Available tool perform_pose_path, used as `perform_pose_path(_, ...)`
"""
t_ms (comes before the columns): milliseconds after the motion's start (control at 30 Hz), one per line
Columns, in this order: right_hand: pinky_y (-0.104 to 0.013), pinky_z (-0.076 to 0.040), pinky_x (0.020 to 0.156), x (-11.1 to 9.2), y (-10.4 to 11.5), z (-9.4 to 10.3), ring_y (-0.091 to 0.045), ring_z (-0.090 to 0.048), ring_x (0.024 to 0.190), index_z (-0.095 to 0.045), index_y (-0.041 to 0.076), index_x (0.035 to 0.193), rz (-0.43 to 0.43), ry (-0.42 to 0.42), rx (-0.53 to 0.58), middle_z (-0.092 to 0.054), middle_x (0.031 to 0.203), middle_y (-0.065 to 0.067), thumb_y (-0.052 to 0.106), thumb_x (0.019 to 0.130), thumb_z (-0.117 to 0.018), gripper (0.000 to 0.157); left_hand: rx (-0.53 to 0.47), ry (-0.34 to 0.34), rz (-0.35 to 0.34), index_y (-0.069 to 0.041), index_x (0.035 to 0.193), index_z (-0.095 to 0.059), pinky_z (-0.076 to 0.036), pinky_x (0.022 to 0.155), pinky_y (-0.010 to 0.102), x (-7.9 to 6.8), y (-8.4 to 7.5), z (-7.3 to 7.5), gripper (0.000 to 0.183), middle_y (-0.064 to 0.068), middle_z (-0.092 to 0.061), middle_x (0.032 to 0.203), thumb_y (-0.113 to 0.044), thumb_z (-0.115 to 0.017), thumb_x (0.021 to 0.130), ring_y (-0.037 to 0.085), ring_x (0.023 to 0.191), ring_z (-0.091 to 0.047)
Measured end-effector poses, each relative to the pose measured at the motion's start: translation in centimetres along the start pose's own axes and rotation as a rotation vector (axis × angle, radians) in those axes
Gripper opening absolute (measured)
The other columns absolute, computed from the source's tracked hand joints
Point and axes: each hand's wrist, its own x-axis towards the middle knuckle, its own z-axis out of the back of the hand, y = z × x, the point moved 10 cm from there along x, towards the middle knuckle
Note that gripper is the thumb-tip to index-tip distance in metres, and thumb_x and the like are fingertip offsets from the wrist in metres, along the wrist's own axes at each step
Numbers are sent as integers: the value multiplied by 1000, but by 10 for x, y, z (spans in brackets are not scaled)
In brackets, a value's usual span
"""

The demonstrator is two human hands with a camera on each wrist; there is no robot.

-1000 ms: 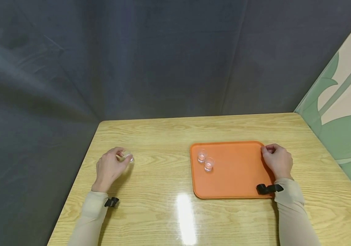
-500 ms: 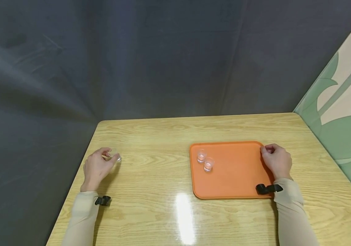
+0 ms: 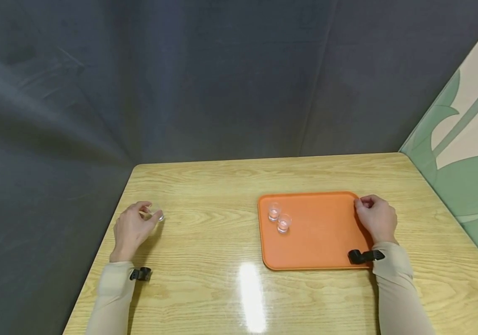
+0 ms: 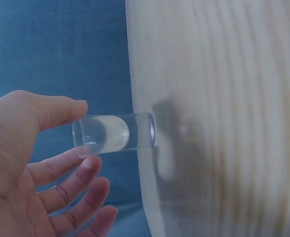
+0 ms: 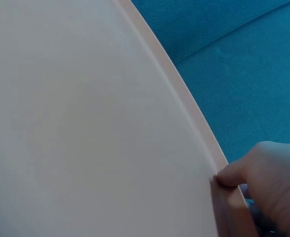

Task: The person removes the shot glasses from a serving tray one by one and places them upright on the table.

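My left hand (image 3: 131, 228) is at the left of the table, pinching a small clear shot glass (image 4: 116, 133) near its rim between thumb and index finger. The glass's base is close to the table; whether it touches I cannot tell. My right hand (image 3: 377, 218) grips the right rim of an orange tray (image 3: 318, 232), thumb on the inside of the edge, as the right wrist view shows. Two more clear shot glasses stand side by side at the tray's left end: a rear glass (image 3: 274, 212) and a front glass (image 3: 283, 224).
The wooden table (image 3: 205, 260) runs under everything, with a bright light reflection near its front. A dark cloth (image 3: 222, 83) hangs behind and along the left side. A flower-patterned panel (image 3: 473, 149) borders the right side.
My left hand has moved left with the shot glass during the first half second, then stayed almost still. The right hand, the tray and its two glasses keep their places.
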Motion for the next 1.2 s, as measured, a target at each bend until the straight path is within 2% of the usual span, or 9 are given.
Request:
perform_pose_path(200, -37, -35, 71, 0, 0, 0, -36, -61, 89, -70, -5, 121, 2, 0, -3, -71, 102, -24, 36, 107, -57, 46, -36, -68, -71, -4, 131, -73, -54, 76, 56, -2, -20, 9, 45, 22, -71, 119, -36, -74, 100, 42, 103, -67)
perform_pose_path(333, -37, -36, 71, -1, 1, 1, -37, -62, 90, -71, -5, 120, 9, -7, -4, -71, 102, -24, 36, 106, -57, 45, -56, -65, -113, -4, 130, -73, -52, 83, 58, -3, -46, 14, 43, 22, -70, 125, -34, -74, 100, 43, 109, -64)
perform_pose_path(433, -36, -36, 71, -1, 2, 2, -37, -62, 89, -71, -5, 119, 20, -21, -3, -72, 102, -24, 35, 106, -57, 44, -66, -45, -157, -5, 130, -74, -52, 83, 57, -5, -70, 12, 42, 20, -71, 125, -33, -75, 99, 42, 110, -64)
perform_pose_path(567, -36, -36, 70, -1, 3, 2, -37, -63, 88, -72, -5, 117, 37, -36, -10, -73, 100, -24, 35, 105, -57, 44, -98, 11, -233, -8, 130, -74, -54, 87, 56, -9, -99, -2, 40, 16, -72, 124, -33, -77, 98, 39, 112, -65)
perform_pose_path(833, -36, -37, 70, -2, 2, -1, -35, -63, 87, -72, -4, 118, 22, -18, -3, -72, 100, -22, 35, 106, -58, 43, -128, 87, -312, -13, 130, -74, -56, 93, 54, -11, -148, -27, 39, 10, -72, 126, -36, -76, 98, 34, 117, -66)
perform_pose_path(1200, -36, -37, 71, -1, 1, -1, -35, -62, 88, -72, -3, 119, 8, -9, 1, -72, 101, -22, 35, 106, -58, 43, -132, 262, -488, -13, 136, -72, -58, 99, 50, -25, -232, -93, 43, 5, -71, 133, -36, -75, 99, 29, 124, -66)
